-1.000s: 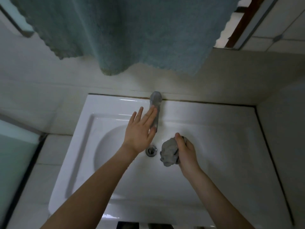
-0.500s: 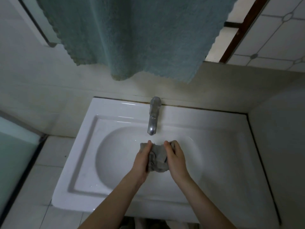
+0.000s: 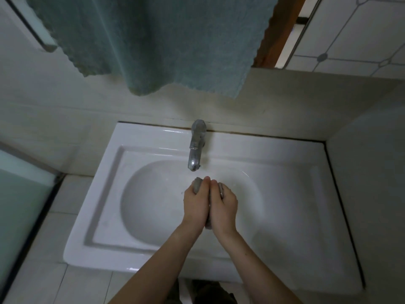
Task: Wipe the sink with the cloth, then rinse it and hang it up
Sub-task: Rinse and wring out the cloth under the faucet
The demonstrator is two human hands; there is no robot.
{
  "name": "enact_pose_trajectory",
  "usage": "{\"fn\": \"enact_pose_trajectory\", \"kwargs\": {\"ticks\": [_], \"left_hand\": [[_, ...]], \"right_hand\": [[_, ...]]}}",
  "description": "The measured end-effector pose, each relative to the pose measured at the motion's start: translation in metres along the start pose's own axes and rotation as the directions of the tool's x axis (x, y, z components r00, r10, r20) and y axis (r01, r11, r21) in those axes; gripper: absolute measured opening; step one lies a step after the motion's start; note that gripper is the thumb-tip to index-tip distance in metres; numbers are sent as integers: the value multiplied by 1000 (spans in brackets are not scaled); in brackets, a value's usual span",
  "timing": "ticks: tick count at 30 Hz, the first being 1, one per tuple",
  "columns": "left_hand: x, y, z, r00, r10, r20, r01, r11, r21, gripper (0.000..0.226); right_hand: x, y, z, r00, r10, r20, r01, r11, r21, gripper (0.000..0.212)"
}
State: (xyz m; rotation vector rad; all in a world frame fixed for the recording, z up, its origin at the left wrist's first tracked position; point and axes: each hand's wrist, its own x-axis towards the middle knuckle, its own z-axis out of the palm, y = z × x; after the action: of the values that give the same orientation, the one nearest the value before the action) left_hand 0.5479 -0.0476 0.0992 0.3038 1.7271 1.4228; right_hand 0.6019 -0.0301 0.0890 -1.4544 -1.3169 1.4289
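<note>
Two hands, left [image 3: 195, 200] and right [image 3: 224, 204], are pressed together over the sink [image 3: 105, 194] bowl, below the tap [image 3: 195, 150]. The grey cloth [image 3: 196, 185] is squeezed between them, each grip closed on it. A towel [image 3: 164, 40] is hung above.

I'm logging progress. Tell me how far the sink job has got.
Wiping looks over: the cloth is off the sink surface, bunched between the left hand and right hand over the basin, just below the tap. Rinsing appears in hand, though I can't make out running water. Hanging it up is left; only a green towel hangs above.
</note>
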Motion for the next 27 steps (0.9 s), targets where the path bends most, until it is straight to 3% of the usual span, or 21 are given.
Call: {"fn": "enact_pose_trajectory", "kwargs": {"ticks": [6, 12, 16, 19, 22, 27], "left_hand": [[11, -30, -1, 995, -46, -88, 60, 985, 163, 32], [20, -47, -1, 985, -135, -106, 156, 964, 216, 24], [18, -32, -2, 993, -114, 6, 113, 987, 114, 31], [16, -9, -8, 987, -114, 110, 109, 993, 47, 33], [15, 11, -17, 997, 9, 80, -17, 995, 94, 28], [1, 39, -10, 993, 107, 59, -109, 993, 45, 25]], "right_hand": [[2, 30, -3, 1000, -4, 3, 4, 1000, -26, 47], [8, 47, -5, 999, 14, 33, -11, 998, -68, 55], [14, 33, -13, 993, -17, 121, 18, 1000, -8, 45], [22, 14, -21, 997, 8, 77, -15, 995, 95, 40], [26, -5, -26, 999, -28, 23, 25, 994, 111, 32], [16, -38, -15, 981, -74, 182, 53, 992, 118, 38]]}}
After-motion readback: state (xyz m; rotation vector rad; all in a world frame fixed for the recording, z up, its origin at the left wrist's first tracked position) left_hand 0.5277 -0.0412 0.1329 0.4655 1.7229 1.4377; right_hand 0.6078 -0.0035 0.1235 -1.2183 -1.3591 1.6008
